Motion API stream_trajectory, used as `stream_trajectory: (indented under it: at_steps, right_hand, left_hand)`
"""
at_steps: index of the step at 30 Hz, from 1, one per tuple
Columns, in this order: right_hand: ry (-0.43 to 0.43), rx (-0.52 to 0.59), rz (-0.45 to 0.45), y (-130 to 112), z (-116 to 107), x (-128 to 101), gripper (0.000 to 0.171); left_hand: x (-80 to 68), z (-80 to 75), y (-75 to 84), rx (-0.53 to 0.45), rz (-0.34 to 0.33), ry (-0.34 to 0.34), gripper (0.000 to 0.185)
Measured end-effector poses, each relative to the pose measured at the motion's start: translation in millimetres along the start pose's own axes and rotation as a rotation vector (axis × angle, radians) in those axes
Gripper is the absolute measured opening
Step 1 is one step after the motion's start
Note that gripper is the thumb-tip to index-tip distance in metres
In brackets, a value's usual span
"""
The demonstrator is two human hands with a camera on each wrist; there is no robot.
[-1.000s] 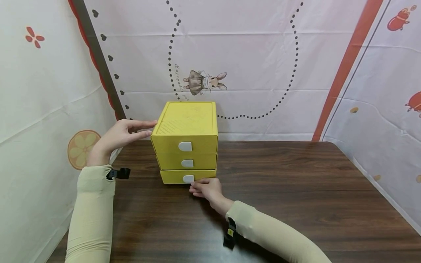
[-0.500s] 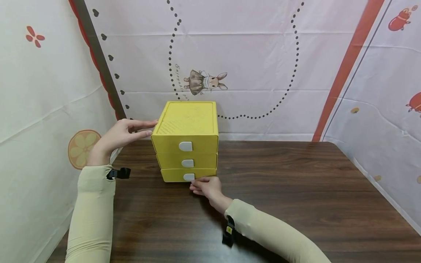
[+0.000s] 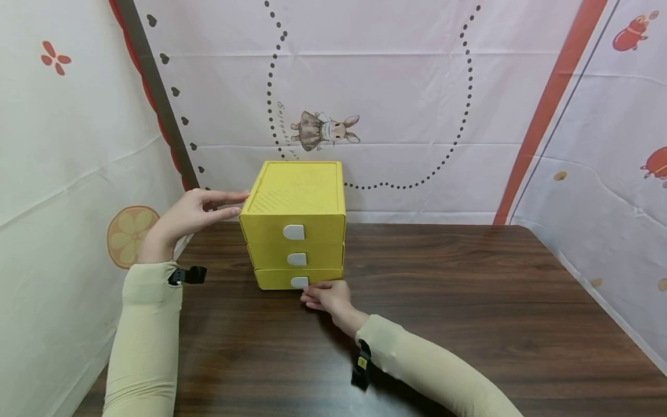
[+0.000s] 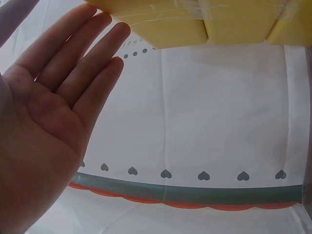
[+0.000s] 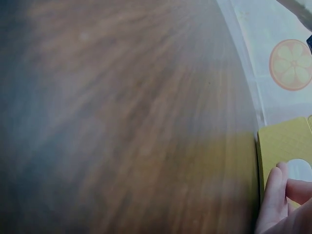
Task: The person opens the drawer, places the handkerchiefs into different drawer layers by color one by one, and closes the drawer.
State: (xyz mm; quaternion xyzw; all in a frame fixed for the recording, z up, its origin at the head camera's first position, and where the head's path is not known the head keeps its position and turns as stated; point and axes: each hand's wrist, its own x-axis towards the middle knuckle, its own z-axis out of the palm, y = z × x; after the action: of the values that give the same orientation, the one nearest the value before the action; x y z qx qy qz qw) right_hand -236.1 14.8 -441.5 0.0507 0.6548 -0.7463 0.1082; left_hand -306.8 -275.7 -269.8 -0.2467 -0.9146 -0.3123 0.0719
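A yellow three-drawer storage box (image 3: 299,188) stands on the brown table, its drawer fronts towards me. Each drawer has a white tab handle. My right hand (image 3: 330,298) is low at the front and pinches the handle (image 3: 299,282) of the bottom drawer (image 3: 273,279). In the right wrist view its thumb and fingers meet at the edge of that white handle (image 5: 301,170). My left hand (image 3: 186,215) has its fingers stretched out and touches the upper left side of the box. The left wrist view shows its straight fingers (image 4: 95,66) against the yellow side (image 4: 170,24).
Printed white cloth (image 3: 406,104) hangs behind the table and on both sides. The wood tabletop (image 3: 443,289) reaches to the right of the box and in front of it. A black strap is on each wrist.
The bottom drawer's front has shifted slightly back towards the box compared with a second ago, and my right hand has moved along with it. My left hand has stayed in place.
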Motion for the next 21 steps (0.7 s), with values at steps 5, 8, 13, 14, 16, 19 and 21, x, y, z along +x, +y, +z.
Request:
stream_trajectory:
  at_steps: [5,8,13,14,16,19,21]
  right_hand:
    - [-0.012,-0.004,0.009,-2,-1,-1,0.022]
    - [-0.047,-0.044,0.002,-5,-3,-3,0.023]
    - [-0.137,-0.224,-0.028,-12,-21,-8,0.025]
    - [-0.154,-0.269,-0.033,-13,-27,-10,0.025]
    - [-0.184,-0.343,-0.037,-15,-41,-13,0.026]
    - [-0.201,-0.433,-0.045,-21,-64,-18,0.026]
    - [-0.203,-0.507,-0.052,-27,-82,-20,0.028]
  left_hand:
    - [-1.3,-0.2,1.6,-0.009,-0.003,0.001,0.039]
    - [-2.3,0.7,1.6,-0.018,-0.005,0.005,0.039]
    - [-3.9,9.1,-7.1,0.055,-0.001,0.051,0.039]
    - [-5.1,11.5,-10.3,0.087,0.0,0.068,0.039]
    - [-8.1,17.0,-18.2,0.16,0.001,0.102,0.04]
    - [-13.8,25.4,-28.7,0.242,0.025,0.15,0.042]
    - [-16.9,31.1,-34.6,0.277,0.047,0.175,0.045]
